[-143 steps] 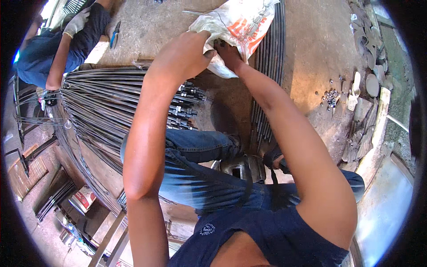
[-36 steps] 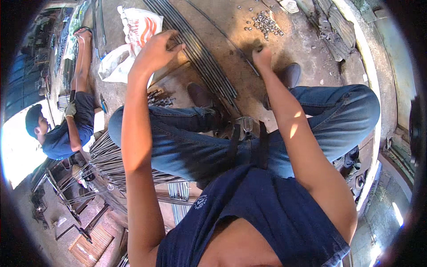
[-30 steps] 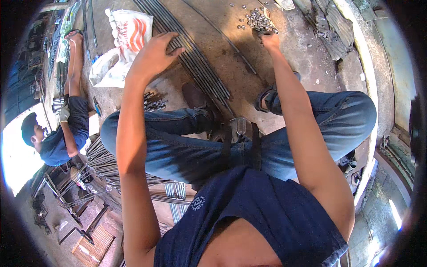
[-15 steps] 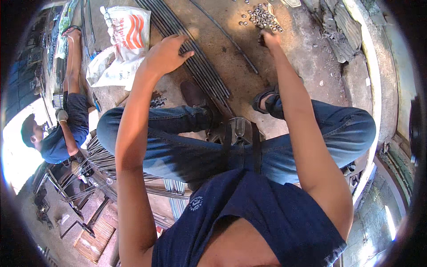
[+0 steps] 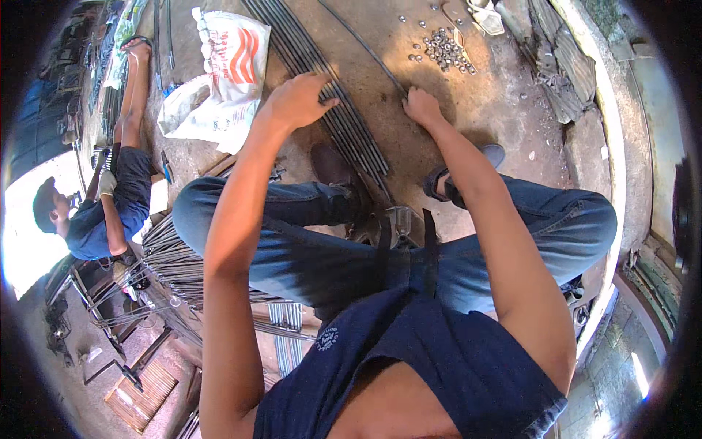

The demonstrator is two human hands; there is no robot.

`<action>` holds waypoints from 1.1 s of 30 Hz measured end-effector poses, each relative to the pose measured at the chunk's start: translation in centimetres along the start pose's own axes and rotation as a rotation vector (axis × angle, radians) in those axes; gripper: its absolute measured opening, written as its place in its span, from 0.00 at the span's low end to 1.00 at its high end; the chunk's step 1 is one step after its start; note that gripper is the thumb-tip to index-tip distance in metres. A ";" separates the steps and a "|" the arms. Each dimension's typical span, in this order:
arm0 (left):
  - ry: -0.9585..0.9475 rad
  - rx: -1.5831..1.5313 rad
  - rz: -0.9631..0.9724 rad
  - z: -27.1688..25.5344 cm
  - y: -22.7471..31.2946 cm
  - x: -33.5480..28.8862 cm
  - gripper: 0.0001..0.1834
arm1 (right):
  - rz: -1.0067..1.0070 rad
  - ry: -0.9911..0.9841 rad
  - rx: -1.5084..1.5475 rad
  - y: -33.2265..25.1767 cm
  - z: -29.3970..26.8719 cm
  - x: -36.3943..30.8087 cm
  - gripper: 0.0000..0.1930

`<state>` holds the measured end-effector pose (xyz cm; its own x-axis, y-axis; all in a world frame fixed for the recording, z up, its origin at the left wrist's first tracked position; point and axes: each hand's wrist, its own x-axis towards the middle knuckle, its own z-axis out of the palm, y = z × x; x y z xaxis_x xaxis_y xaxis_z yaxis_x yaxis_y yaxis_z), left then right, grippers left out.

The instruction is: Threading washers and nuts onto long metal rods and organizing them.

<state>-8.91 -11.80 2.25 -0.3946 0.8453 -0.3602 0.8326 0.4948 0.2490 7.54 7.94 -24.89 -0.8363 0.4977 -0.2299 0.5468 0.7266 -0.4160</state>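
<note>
My left hand is over a row of long dark metal rods lying side by side on the ground. Its fingers are curved, with the thumb apart from them, and nothing shows in its grasp. Farther right, my right hand is closed at the near end of a single dark rod. The fingers hide that end, and whether they also hold something small cannot be made out. Beyond the right hand lies a pile of small metal nuts, with a few scattered around it.
A white sack with red stripes lies left of the rods. At the far left a co-worker sits wearing pale gloves. Many thin rods are stacked by my left knee. Dark weathered boards lie at the right.
My right hand has left the pile of nuts and come nearer, onto the end of the single rod. My left hand stays over the row of rods. The whole view has shifted slightly.
</note>
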 end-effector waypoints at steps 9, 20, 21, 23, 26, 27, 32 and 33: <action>0.073 -0.253 -0.051 1.0 -0.6 2.2 0.31 | -0.163 -0.213 0.234 -5.1 -11.2 -0.2 0.22; 0.303 -2.336 -0.284 -5.6 6.0 6.1 0.31 | -0.161 -0.191 0.656 -18.7 -32.7 -6.9 0.23; 0.312 -2.511 -0.217 -6.7 6.4 5.7 0.28 | -0.133 -0.153 0.765 -19.9 -33.3 -8.7 0.23; 0.164 -2.626 0.001 -7.3 4.7 7.1 0.23 | -0.142 -0.208 0.710 -20.2 -33.6 -9.4 0.23; 0.201 -2.818 0.127 -7.7 4.5 9.0 0.16 | -0.084 -0.307 0.683 -18.9 -34.4 -8.7 0.23; 0.188 -2.830 0.195 -8.1 4.1 9.7 0.16 | -0.056 -0.281 0.745 -18.2 -35.0 -8.7 0.19; 0.062 -2.912 0.423 -10.2 4.9 11.2 0.16 | -0.146 0.001 0.641 -8.5 -32.8 -9.0 0.13; 0.058 -2.920 0.421 -10.6 4.7 11.3 0.16 | -0.135 -0.030 0.764 -8.7 -32.9 -10.5 0.09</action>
<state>-13.54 2.18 8.87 -0.4980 0.8621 -0.0933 -0.8618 -0.5040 -0.0572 12.91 11.98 10.12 -0.9005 0.4070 -0.1533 0.2697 0.2461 -0.9309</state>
